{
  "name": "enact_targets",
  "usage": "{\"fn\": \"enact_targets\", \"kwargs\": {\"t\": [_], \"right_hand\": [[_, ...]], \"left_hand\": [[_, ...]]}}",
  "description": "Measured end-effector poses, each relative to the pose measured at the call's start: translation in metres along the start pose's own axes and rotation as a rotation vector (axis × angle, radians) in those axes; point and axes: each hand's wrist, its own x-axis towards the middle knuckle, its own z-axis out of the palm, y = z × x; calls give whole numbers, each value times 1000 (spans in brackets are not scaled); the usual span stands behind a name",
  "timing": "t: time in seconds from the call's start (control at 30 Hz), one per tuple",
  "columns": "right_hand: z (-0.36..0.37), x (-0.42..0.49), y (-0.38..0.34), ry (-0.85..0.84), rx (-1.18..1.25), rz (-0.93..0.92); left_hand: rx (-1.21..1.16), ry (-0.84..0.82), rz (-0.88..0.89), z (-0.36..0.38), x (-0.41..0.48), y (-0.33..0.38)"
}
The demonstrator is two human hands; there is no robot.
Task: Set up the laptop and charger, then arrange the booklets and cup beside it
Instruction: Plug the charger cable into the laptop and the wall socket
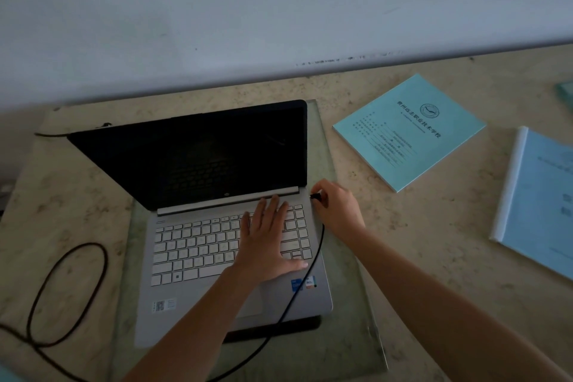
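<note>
Laptop (217, 226): silver, lid up, screen dark; sits on a glass pad (350, 313) on the mottled stone tabletop (418, 242), close to the pale wall behind it.
Left hand (266, 245): flat and open, palm down on the right half of the laptop's keyboard, fingers spread toward the hinge, gripping nothing.
Right hand (338, 211): just beside the laptop's right rear corner, fingers pinched closed around the charger plug (316, 196), whose tip is at the laptop's right edge; whether it is fully seated cannot be told.
Charger cable (297, 295): black, runs from the plug back along the laptop's right side, crosses its front right corner, then passes under the left forearm and off the bottom edge; a loose loop of it lies on the tabletop left of the laptop.
Teal booklet (409, 130): flat on the tabletop, right of the laptop and a little behind its screen, turned at an angle, printed cover up.
Blue booklet (542, 201): farther right of the laptop, white spine toward it, partly cut off by the frame edge.
Cup: cannot tell its place.
</note>
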Motion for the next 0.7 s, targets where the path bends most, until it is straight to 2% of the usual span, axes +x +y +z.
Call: {"fn": "enact_targets", "kwargs": {"t": [0.37, 0.57, 0.7], "right_hand": [[-4, 2, -5, -129, -137, -89], [-11, 2, -9, -190, -93, -8], [-14, -22, -22, -160, -156, -15]], "left_hand": [[20, 9, 0, 0, 2, 0], [-3, 0, -2, -15, -5, 3], [-82, 106, -11, -28, -30, 3]]}}
